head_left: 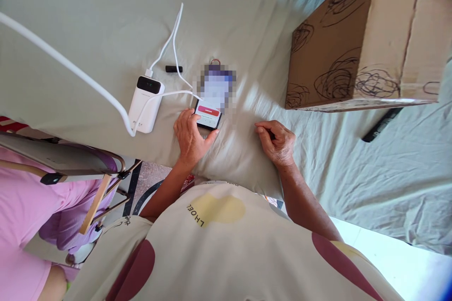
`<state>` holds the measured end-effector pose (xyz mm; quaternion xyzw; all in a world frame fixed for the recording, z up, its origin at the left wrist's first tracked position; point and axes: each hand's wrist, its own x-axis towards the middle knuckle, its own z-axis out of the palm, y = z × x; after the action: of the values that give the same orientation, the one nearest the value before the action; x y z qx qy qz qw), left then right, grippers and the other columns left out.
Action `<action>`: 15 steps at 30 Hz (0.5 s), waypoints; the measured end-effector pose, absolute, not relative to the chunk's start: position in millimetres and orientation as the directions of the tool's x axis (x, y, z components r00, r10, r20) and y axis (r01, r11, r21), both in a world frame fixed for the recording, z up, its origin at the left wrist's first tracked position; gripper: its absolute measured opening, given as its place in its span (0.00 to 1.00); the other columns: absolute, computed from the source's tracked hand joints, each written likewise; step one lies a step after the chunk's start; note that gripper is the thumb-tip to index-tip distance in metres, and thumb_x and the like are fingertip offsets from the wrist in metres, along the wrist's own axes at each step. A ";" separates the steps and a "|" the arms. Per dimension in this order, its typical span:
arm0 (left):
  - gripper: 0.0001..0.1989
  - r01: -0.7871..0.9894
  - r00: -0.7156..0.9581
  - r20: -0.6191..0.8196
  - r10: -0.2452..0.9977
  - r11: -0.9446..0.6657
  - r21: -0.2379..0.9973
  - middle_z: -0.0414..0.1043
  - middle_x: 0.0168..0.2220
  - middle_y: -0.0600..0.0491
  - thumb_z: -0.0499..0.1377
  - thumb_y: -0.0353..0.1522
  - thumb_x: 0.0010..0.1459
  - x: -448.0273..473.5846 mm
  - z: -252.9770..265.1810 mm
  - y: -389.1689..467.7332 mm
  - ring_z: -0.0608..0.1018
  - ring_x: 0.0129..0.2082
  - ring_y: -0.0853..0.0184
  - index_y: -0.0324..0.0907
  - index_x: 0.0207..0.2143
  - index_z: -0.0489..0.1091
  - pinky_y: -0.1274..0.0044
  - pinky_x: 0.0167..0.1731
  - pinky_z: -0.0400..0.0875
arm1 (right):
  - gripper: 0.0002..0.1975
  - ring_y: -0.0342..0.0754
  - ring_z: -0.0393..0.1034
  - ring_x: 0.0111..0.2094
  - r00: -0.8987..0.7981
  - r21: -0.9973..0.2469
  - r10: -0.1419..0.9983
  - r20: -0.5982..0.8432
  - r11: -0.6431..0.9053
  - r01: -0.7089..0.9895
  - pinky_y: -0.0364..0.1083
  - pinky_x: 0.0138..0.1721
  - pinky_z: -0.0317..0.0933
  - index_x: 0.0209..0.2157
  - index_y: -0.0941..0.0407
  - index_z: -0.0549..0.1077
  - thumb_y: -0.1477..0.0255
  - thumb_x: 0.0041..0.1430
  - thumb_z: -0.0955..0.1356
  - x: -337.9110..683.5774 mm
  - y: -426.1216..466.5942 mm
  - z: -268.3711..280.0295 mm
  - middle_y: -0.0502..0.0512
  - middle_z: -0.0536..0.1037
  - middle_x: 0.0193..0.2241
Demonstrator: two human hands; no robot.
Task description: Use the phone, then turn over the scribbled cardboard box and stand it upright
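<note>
A smartphone [211,114] lies face up on the pale cloth, its lit screen partly blurred out and a red button showing near the bottom. At its lower end is my left hand [192,136], gripping it with the fingers at the left edge and the thumb by the lower right corner. To the right, my right hand [277,140] rests on the cloth, its fingers curled closed and nothing visible in them. Left of the phone lies a white power bank [145,110] with a dark display. A white cable [176,33] loops from its top toward the phone.
A small black stick-like object [174,69] lies between power bank and phone. On the right stands a cardboard box [363,47] with scribbles, a black marker [382,125] beside it. At lower left, a person in pink [28,211] sits by a folding chair [60,157].
</note>
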<state>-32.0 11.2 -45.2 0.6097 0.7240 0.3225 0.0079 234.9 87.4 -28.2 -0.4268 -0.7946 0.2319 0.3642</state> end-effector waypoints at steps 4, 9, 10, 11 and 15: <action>0.33 0.895 -0.256 0.381 0.888 0.070 0.440 0.73 0.61 0.36 0.73 0.47 0.61 -32.8 -45.7 11.4 0.74 0.67 0.44 0.44 0.57 0.62 0.53 0.67 0.67 | 0.06 0.46 0.77 0.32 -0.386 -0.656 0.805 0.451 0.592 0.468 0.43 0.34 0.71 0.44 0.56 0.80 0.75 0.76 0.68 233.6 84.0 -24.3 0.54 0.81 0.35; 0.32 0.873 -0.255 0.367 0.895 0.050 0.485 0.72 0.61 0.35 0.73 0.45 0.61 -35.2 -45.0 12.2 0.73 0.68 0.44 0.44 0.57 0.62 0.54 0.68 0.66 | 0.06 0.48 0.80 0.34 -0.485 -0.672 0.759 0.434 0.631 0.388 0.45 0.36 0.74 0.48 0.55 0.79 0.78 0.76 0.68 241.9 44.4 2.1 0.54 0.82 0.36; 0.32 0.866 -0.260 0.348 0.901 0.058 0.497 0.72 0.62 0.35 0.73 0.45 0.61 -35.8 -45.0 12.3 0.72 0.68 0.44 0.44 0.57 0.62 0.54 0.69 0.65 | 0.07 0.47 0.80 0.34 -0.520 -0.704 0.756 0.398 0.615 0.355 0.44 0.35 0.74 0.49 0.55 0.78 0.79 0.75 0.69 248.2 31.8 9.0 0.54 0.82 0.37; 0.32 0.860 -0.266 0.327 0.907 0.070 0.506 0.72 0.62 0.35 0.73 0.46 0.60 -36.4 -45.0 12.4 0.72 0.69 0.44 0.44 0.57 0.62 0.54 0.70 0.64 | 0.09 0.46 0.80 0.33 -0.545 -0.746 0.764 0.347 0.577 0.333 0.43 0.34 0.74 0.50 0.55 0.78 0.80 0.75 0.69 256.6 18.7 15.8 0.52 0.82 0.37; 0.33 0.830 -0.283 0.269 0.921 0.095 0.549 0.69 0.64 0.33 0.73 0.46 0.59 -37.5 -45.4 12.6 0.70 0.70 0.42 0.43 0.57 0.63 0.53 0.72 0.61 | 0.08 0.43 0.77 0.29 -0.637 -0.876 0.768 0.066 0.350 0.331 0.40 0.28 0.71 0.50 0.53 0.77 0.78 0.78 0.66 306.7 -30.7 37.7 0.50 0.81 0.35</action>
<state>-37.5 12.6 -45.4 0.5945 0.7364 0.3150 0.0716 306.7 -30.7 37.7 -0.3501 -0.7850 0.4498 0.2426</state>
